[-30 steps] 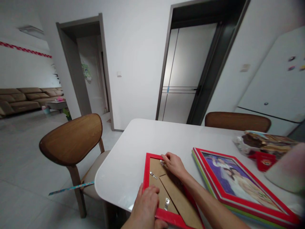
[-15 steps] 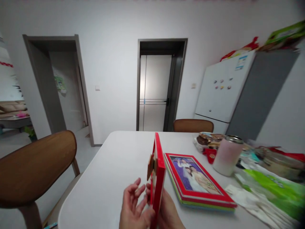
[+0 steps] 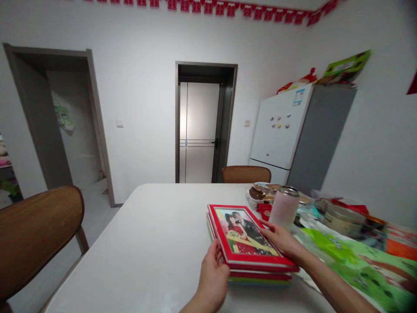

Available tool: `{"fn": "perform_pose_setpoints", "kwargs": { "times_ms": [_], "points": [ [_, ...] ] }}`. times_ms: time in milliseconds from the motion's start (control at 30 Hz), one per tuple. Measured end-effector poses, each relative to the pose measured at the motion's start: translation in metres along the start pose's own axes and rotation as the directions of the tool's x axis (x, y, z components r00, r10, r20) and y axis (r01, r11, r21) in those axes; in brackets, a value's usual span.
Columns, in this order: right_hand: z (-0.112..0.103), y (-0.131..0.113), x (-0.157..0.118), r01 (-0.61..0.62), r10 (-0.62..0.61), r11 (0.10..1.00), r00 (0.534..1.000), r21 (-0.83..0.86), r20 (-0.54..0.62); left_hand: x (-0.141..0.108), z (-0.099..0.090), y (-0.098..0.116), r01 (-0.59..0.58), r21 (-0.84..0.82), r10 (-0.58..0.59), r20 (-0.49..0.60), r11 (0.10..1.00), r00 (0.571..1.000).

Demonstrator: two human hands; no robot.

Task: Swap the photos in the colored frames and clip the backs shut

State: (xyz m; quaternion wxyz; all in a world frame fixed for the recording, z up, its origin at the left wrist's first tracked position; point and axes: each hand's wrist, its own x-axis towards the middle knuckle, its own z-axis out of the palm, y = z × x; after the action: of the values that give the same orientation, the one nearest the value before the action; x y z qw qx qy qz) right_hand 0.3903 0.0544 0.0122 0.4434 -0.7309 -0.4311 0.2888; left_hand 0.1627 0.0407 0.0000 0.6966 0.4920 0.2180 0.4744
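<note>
A red picture frame (image 3: pixel 243 232) with a photo of a couple lies face up on top of a stack of frames. Below it, the edges of a red frame and a green one (image 3: pixel 260 281) show. My left hand (image 3: pixel 213 274) grips the top frame by its near left edge, fingers curled against the side. Across from it, my right hand (image 3: pixel 282 240) holds the right edge, its fingertips on the rim close to the photo. Part of the right edge is hidden by that hand.
Behind my right hand stands a pink and white can (image 3: pixel 285 206). A green plastic package (image 3: pixel 368 265), a round container (image 3: pixel 343 219) and packed food (image 3: pixel 260 191) crowd the right side of the white table (image 3: pixel 140 248). Brown chairs (image 3: pixel 39 243) stand at the left and far side.
The red frame, held upright on edge before, now lies flat on the stack, photo up. Both hands have moved right with it, one to each side. The view has turned right.
</note>
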Motion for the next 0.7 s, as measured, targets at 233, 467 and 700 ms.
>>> {"fn": "perform_pose_setpoints", "kwargs": {
  "times_ms": [233,467,700],
  "points": [
    [0.001,0.019,-0.007,-0.046,0.047,0.999,0.998,-0.011,0.041,-0.003,-0.012,-0.025,0.011,0.418,0.016,-0.061,0.909,0.998],
    [0.032,0.015,-0.028,-0.228,0.136,0.927,0.944,0.299,0.301,-0.002,-0.041,-0.034,0.043,0.393,0.003,-0.116,0.919,0.993],
    [0.142,-0.042,-0.013,-0.060,-0.058,0.944,0.939,0.326,0.340,0.022,-0.136,0.003,0.081,0.501,0.100,-0.323,0.862,0.941]
  ]
}}
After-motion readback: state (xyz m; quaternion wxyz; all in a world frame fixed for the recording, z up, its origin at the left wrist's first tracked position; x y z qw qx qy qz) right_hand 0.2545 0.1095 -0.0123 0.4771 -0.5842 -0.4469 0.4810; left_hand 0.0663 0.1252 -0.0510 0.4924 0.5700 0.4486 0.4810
